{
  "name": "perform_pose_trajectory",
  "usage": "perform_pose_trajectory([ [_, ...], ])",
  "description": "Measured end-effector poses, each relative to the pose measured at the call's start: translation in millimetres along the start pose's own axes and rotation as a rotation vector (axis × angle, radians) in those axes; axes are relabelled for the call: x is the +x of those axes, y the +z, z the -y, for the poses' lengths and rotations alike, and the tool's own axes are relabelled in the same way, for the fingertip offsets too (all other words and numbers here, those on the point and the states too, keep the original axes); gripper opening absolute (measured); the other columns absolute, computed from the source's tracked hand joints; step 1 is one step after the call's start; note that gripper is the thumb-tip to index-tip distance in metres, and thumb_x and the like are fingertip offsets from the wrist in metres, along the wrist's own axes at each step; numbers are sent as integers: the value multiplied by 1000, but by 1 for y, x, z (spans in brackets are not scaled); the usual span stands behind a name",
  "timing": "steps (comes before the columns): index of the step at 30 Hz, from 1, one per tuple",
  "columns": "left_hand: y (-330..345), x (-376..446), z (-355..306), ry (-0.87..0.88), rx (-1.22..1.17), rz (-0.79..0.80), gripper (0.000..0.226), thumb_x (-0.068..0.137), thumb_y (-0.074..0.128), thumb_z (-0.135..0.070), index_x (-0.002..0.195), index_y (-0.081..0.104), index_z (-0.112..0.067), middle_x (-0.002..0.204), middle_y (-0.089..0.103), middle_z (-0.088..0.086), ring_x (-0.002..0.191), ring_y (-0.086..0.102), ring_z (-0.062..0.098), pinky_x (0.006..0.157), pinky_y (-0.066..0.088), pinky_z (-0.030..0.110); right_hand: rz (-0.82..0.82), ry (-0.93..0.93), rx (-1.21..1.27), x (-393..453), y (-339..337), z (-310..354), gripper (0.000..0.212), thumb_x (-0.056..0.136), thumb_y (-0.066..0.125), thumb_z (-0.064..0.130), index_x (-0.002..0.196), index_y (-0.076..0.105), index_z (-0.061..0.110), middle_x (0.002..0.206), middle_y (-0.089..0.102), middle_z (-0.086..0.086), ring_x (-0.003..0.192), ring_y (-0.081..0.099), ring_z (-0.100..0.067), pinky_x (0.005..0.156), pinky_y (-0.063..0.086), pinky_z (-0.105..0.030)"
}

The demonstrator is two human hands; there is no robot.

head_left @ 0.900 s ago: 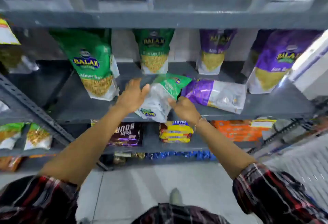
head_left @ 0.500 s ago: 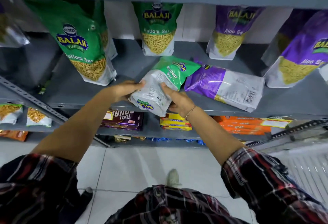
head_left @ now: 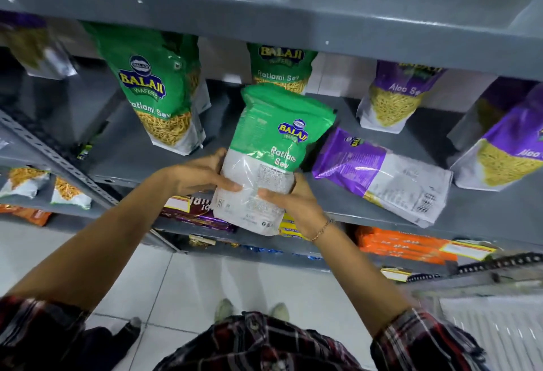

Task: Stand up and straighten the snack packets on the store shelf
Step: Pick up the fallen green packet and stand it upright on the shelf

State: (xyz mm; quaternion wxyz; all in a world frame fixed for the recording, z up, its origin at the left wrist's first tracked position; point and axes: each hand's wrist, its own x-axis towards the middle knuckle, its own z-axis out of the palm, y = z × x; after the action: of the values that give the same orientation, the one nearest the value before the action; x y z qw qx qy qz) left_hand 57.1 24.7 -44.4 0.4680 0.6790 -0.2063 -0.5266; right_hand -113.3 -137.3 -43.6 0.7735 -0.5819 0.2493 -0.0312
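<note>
Green Ratlami Sev packet point(head_left: 274, 153): glossy crinkled plastic pouch, clear lower half, held upright off the grey metal shelf point(head_left: 484, 209) edge | left hand point(head_left: 197, 175), right hand point(head_left: 293, 203): fingers clamped on its lower sides | purple Aloo Sev packet point(head_left: 382, 174): flat on shelf, just beside.

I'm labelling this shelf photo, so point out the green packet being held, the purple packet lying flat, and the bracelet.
Green packet point(head_left: 273, 147): head view, on its green upper half.
Purple packet point(head_left: 379, 174): head view, mid-body.
Bracelet point(head_left: 321, 229): head view, on the chain at the wrist.
</note>
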Motion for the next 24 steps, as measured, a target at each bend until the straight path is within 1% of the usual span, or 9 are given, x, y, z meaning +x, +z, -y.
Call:
perform_pose_trajectory([
  [2,-2,-2,-13,98,67,-64,91,64,81,0,137,33,-24,131,57,-7,119,57,10,89,53,24,-84,-56,-92,9,1,7,54,66,78,-4,111,49,3,112,64,-15,94,64,-22,80,57,-34],
  [4,-3,1,-27,185,115,-132,89,59,83,1,133,41,-26,123,62,-13,111,61,2,81,54,16,-114,-116,-196,26,-2,19,58,62,81,0,108,47,8,110,64,-11,99,63,-22,86,54,-39],
  [9,-5,28,-51,350,140,-357,80,50,88,1,119,53,-21,107,64,-17,98,60,-7,73,51,7,-183,-246,-456,70,-14,46,63,63,82,8,112,44,12,115,63,-9,105,62,-23,93,52,-44],
  [11,-3,44,-53,397,134,-438,81,47,88,4,116,52,-20,105,64,-14,98,61,1,75,51,10,-229,-278,-517,83,-19,48,61,63,82,8,111,44,12,114,63,-8,104,63,-25,91,52,-42],
  [15,2,71,-46,411,129,-518,89,44,88,3,121,50,-19,115,63,-2,113,59,20,94,49,31,-282,-305,-616,94,-25,50,62,65,81,8,113,43,10,109,64,-5,98,61,-19,83,51,-24],
  [17,4,79,-42,408,132,-566,91,42,89,0,123,51,-19,116,64,-1,113,59,20,95,49,32,-287,-325,-666,98,-28,50,60,66,80,8,113,43,8,111,65,-9,93,59,-15,68,42,0],
  [19,6,81,-39,409,142,-606,91,44,89,-2,124,50,-19,114,64,-5,112,59,18,93,48,27,-285,-351,-701,100,-29,50,59,68,79,7,114,42,7,114,65,-11,92,56,-13,60,36,6],
  [21,6,80,-38,418,164,-595,91,47,89,-4,127,48,-21,113,62,-9,112,58,15,92,47,23,-258,-343,-754,100,-31,51,61,70,78,10,117,40,7,118,63,-9,95,55,-12,73,41,-4],
  [24,9,73,-36,424,205,-552,93,56,87,-11,134,37,-18,125,57,-4,118,54,17,99,45,31,-216,-292,-832,98,-38,54,62,72,76,9,122,41,6,122,63,-11,107,59,-23,94,48,-34],
])
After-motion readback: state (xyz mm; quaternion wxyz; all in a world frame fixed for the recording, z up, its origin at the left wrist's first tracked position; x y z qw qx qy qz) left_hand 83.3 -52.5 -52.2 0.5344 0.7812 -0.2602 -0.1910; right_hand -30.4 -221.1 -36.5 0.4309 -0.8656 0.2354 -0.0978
